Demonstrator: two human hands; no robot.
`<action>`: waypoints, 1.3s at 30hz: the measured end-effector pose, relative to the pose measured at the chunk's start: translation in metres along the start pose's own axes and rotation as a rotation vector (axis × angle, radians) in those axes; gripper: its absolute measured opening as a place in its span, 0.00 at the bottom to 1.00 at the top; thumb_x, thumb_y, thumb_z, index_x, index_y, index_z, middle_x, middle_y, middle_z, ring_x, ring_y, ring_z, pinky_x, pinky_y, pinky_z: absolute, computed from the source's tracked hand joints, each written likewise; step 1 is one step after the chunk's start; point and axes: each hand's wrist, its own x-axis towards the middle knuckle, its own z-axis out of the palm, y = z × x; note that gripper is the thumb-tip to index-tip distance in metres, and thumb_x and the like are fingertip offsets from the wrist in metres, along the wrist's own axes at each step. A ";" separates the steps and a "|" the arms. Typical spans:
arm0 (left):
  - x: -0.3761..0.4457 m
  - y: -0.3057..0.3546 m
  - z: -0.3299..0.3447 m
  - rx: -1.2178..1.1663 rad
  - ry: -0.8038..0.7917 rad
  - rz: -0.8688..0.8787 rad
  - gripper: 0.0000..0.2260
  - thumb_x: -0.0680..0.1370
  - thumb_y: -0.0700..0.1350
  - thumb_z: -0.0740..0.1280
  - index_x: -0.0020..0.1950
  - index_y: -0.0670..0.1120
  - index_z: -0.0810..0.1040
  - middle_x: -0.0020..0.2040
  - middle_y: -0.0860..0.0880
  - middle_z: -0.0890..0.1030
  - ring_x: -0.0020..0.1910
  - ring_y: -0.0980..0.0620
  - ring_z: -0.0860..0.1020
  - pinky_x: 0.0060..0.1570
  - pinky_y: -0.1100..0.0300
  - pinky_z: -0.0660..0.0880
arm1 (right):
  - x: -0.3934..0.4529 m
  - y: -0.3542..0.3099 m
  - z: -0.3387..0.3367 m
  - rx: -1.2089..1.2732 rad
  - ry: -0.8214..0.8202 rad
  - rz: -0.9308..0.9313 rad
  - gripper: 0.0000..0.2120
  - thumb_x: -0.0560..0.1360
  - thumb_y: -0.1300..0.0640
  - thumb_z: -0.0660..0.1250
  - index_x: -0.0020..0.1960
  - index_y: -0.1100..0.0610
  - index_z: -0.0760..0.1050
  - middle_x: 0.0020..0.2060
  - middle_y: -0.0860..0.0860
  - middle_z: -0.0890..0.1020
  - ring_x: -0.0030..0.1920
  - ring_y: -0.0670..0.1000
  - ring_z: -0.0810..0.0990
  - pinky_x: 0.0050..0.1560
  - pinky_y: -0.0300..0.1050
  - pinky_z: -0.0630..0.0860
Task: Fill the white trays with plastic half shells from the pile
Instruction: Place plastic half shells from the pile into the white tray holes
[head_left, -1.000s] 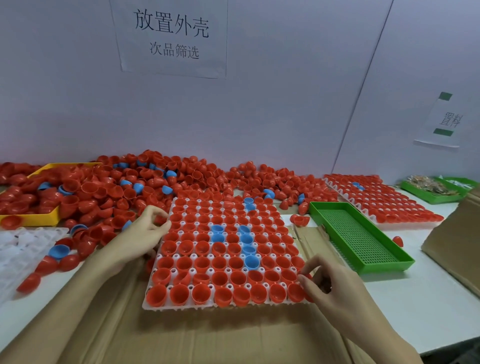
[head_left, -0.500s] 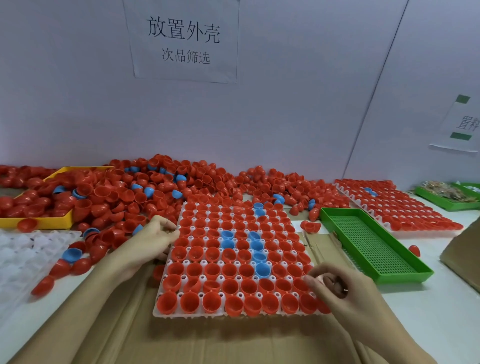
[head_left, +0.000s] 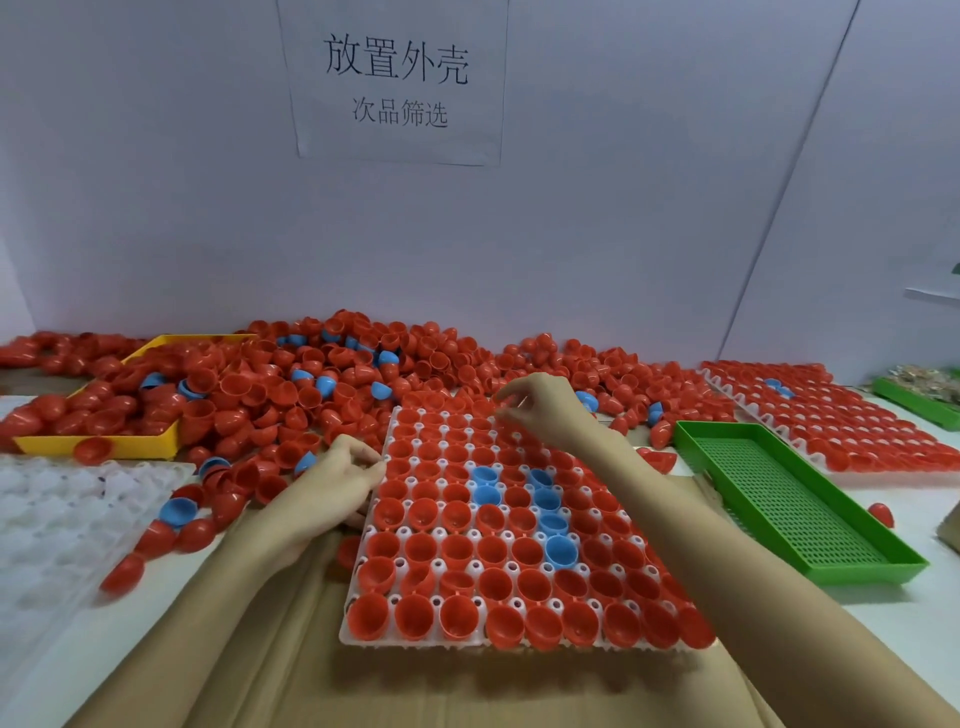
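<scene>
A white tray (head_left: 354, 635) lies on cardboard in front of me, its cups full of red half shells and a few blue ones (head_left: 550, 512). My left hand (head_left: 332, 488) grips the tray's left edge, thumb on top. My right hand (head_left: 535, 408) reaches across to the tray's far edge with its fingers curled and the fingertips brought together over the last row of shells. Whether it holds a shell is unclear. The pile of red and blue half shells (head_left: 311, 384) spreads behind and to the left of the tray.
An empty white tray (head_left: 57, 514) lies at the left. A yellow tray (head_left: 130, 448) heaped with shells stands behind it. An empty green mesh tray (head_left: 779, 493) sits to the right, with a filled white tray (head_left: 857, 467) beyond it. A flat sheet of cardboard (head_left: 363, 691) covers the near table.
My right hand left the tray's near right corner and moved to its far edge. My left hand stayed at the left edge. The view came closer.
</scene>
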 end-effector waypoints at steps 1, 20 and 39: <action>0.001 -0.001 0.000 -0.004 -0.005 -0.001 0.10 0.84 0.55 0.65 0.61 0.52 0.73 0.50 0.49 0.86 0.41 0.55 0.87 0.40 0.60 0.80 | 0.006 0.001 0.004 -0.010 -0.030 0.001 0.16 0.78 0.53 0.76 0.64 0.57 0.84 0.50 0.49 0.85 0.44 0.43 0.79 0.48 0.33 0.75; -0.004 0.003 -0.002 0.022 -0.026 -0.010 0.13 0.84 0.56 0.65 0.65 0.52 0.71 0.52 0.49 0.86 0.44 0.54 0.86 0.42 0.60 0.80 | 0.009 0.007 -0.002 -0.115 -0.145 -0.002 0.11 0.79 0.65 0.70 0.59 0.57 0.86 0.38 0.40 0.77 0.33 0.38 0.74 0.32 0.25 0.69; -0.003 0.000 -0.014 -0.224 -0.272 -0.147 0.11 0.83 0.45 0.67 0.53 0.42 0.88 0.56 0.40 0.87 0.54 0.45 0.86 0.58 0.50 0.81 | -0.110 0.120 -0.004 0.236 0.290 0.507 0.10 0.83 0.46 0.64 0.57 0.47 0.83 0.50 0.45 0.86 0.50 0.49 0.84 0.54 0.57 0.83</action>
